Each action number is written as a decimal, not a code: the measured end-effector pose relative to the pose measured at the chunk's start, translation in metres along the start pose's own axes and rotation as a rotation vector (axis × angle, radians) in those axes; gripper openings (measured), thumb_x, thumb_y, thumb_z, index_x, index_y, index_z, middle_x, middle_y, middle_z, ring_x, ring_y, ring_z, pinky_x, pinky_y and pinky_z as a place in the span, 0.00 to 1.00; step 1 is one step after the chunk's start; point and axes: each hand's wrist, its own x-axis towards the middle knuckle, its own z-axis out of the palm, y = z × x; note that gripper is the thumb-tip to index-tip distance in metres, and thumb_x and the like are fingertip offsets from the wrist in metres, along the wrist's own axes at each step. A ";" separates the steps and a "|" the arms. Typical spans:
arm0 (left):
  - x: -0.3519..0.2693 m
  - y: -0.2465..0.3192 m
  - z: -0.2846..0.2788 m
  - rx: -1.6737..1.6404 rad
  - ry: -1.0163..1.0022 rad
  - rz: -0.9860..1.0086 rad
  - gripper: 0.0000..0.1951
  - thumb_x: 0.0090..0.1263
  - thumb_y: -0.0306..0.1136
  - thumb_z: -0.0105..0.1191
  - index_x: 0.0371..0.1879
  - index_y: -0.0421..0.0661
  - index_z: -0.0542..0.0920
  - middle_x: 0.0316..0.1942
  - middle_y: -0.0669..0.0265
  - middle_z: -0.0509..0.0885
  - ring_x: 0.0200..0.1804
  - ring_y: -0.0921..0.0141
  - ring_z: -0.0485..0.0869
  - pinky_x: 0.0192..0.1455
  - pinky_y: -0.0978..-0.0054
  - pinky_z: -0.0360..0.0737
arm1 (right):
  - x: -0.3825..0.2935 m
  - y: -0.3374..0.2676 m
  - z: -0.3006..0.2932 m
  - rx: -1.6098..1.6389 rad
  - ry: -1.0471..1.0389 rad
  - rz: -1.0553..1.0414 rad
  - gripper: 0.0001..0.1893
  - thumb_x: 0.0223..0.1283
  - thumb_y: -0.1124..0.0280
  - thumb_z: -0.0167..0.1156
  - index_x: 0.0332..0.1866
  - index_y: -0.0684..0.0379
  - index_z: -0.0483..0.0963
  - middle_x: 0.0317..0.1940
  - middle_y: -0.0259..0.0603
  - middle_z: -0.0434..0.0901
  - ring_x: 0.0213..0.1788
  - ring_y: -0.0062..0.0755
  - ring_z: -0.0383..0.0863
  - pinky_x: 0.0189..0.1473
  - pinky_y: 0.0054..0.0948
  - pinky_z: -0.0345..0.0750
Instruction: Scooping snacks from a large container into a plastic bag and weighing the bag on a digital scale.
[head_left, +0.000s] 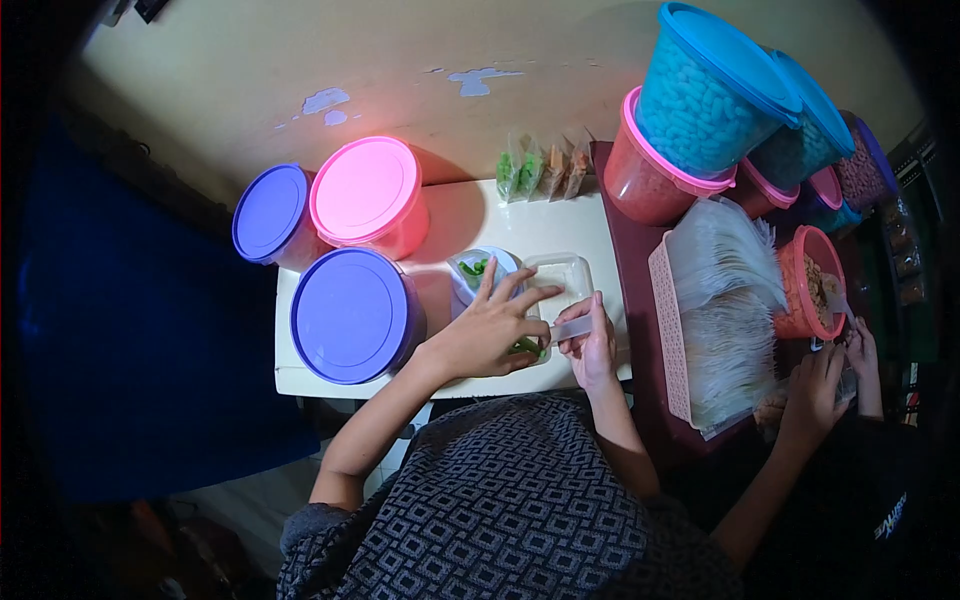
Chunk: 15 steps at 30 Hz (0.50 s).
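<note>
My right hand (590, 346) grips the handle of a translucent plastic scoop (574, 328). Green snack pieces (529, 346) show at the scoop's other end, partly under my left hand (491, 330). That hand is spread palm down with its fingers apart. Just beyond its fingertips, an open clear plastic bag (466, 264) with green pieces inside stands on what looks like a small white scale (501, 259), partly hidden by the hand. A clear plastic container (576, 274) sits to the right of the bag, its near part behind my hands.
Lidded tubs, one pink (367, 195) and two purple (352, 315), stand on the left. Filled bags (540, 176) lean by the wall. On the right are a pink basket (667, 330) of plastic bags, stacked tubs (709, 112) and a co-worker's hands (817, 382) at an orange tub (795, 300).
</note>
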 end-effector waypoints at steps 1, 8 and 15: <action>-0.001 -0.001 -0.001 -0.069 0.050 -0.033 0.09 0.45 0.35 0.59 0.27 0.53 0.78 0.59 0.66 0.59 0.63 0.55 0.50 0.61 0.41 0.36 | 0.000 -0.001 0.000 0.013 0.027 -0.008 0.25 0.63 0.50 0.33 0.24 0.60 0.67 0.18 0.39 0.73 0.11 0.18 0.67 0.13 0.14 0.63; -0.021 -0.015 0.020 -0.492 0.413 -0.219 0.09 0.48 0.32 0.58 0.28 0.48 0.76 0.61 0.60 0.59 0.64 0.56 0.50 0.63 0.56 0.40 | 0.004 0.002 -0.005 0.183 0.092 -0.007 0.24 0.62 0.50 0.34 0.24 0.60 0.66 0.16 0.39 0.70 0.11 0.19 0.66 0.12 0.15 0.61; -0.036 -0.025 0.039 -0.659 0.596 -0.320 0.11 0.45 0.29 0.56 0.30 0.45 0.73 0.60 0.59 0.60 0.64 0.56 0.50 0.63 0.58 0.42 | 0.004 0.003 -0.002 0.257 0.104 0.043 0.23 0.63 0.51 0.34 0.24 0.59 0.65 0.18 0.40 0.71 0.12 0.20 0.66 0.13 0.16 0.62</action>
